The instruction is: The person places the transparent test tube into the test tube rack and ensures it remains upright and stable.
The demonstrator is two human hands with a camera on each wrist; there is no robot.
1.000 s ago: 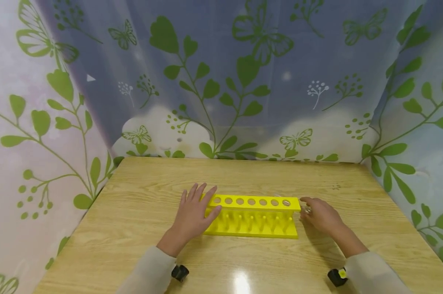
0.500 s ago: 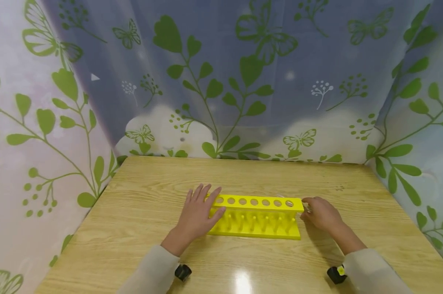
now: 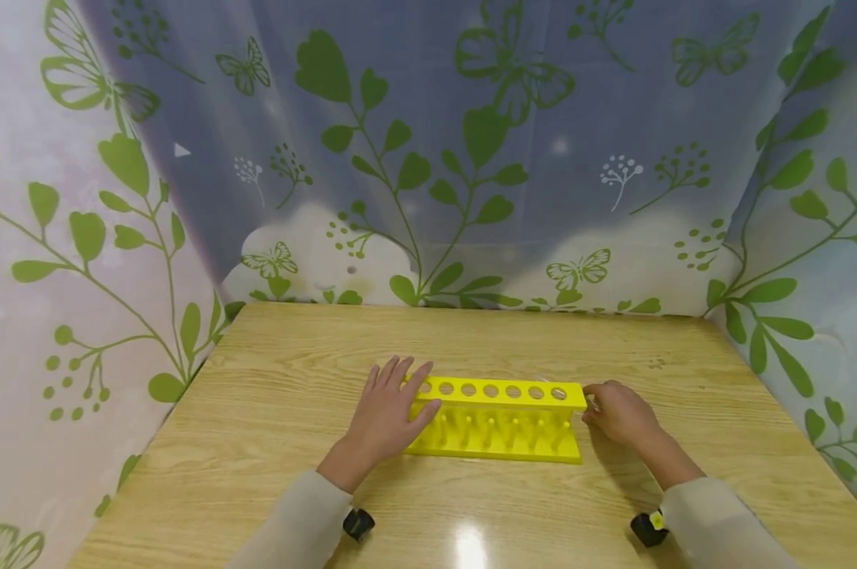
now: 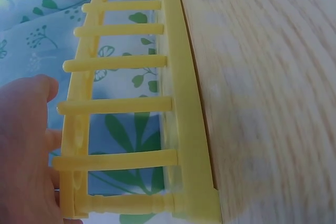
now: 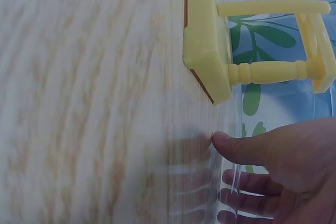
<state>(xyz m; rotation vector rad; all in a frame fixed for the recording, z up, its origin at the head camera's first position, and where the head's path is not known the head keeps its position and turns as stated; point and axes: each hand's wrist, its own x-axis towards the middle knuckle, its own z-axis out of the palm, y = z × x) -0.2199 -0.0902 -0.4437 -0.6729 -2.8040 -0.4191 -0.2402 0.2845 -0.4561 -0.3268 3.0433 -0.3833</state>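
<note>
A yellow test tube rack (image 3: 491,405), with a row of round holes above and a row of pegs below, stands upright on the table. My left hand (image 3: 387,411) grips its left end, thumb across the front and fingers over the top. In the left wrist view, part of the left hand (image 4: 26,150) shows beside the holed rail. Just off the rack's right end, my right hand (image 3: 622,412) curls its fingers round a clear, see-through object (image 5: 233,156). This object's outline is faint and its kind cannot be told; part of it seems to lie behind the rack.
The wooden table (image 3: 293,340) extends round the rack on all sides. A patterned cloth (image 3: 428,158) with leaves and butterflies hangs along its back, and similar cloth stands at both sides. A black wrist camera (image 3: 358,524) sits under the left sleeve, another (image 3: 649,529) under the right.
Rack and both hands sit slightly further right in the head view than a second ago, as does the background. The left hand's hold shifts a little rightward along the rack; the right hand keeps its grip.
</note>
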